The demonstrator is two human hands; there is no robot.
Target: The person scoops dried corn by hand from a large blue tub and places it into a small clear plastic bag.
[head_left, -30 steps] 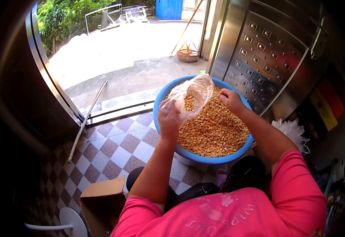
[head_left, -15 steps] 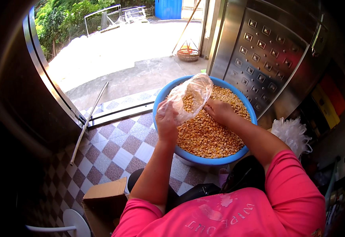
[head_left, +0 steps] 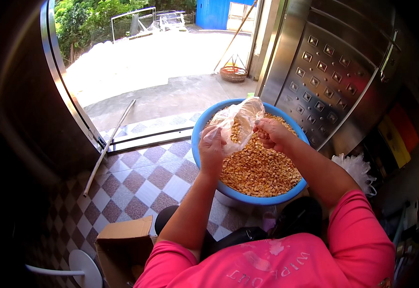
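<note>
A wide blue basin (head_left: 262,200) full of yellow-orange corn kernels (head_left: 262,173) stands in front of me. Over its far left part I hold a thin clear plastic bag (head_left: 228,120), its mouth spread between my hands. My left hand (head_left: 212,148) grips the near left side of the bag, fingers closed on the film. On the other side my right hand (head_left: 273,133) pinches the bag's rim, thumb and fingers together. Some kernels show through the bag's opening; whether they lie in it or behind it I cannot tell.
An open cardboard box (head_left: 123,230) sits at lower left beside a round white base (head_left: 84,269). A pale pole (head_left: 108,149) leans across the doorsill. To the right are a studded metal door (head_left: 320,86) and a bundle of clear bags (head_left: 356,170). Outside stands a woven basket (head_left: 233,74).
My right hand has come up from the kernels to the bag's rim and now pinches it. The left hand keeps its hold. The whole view has shifted slightly.
</note>
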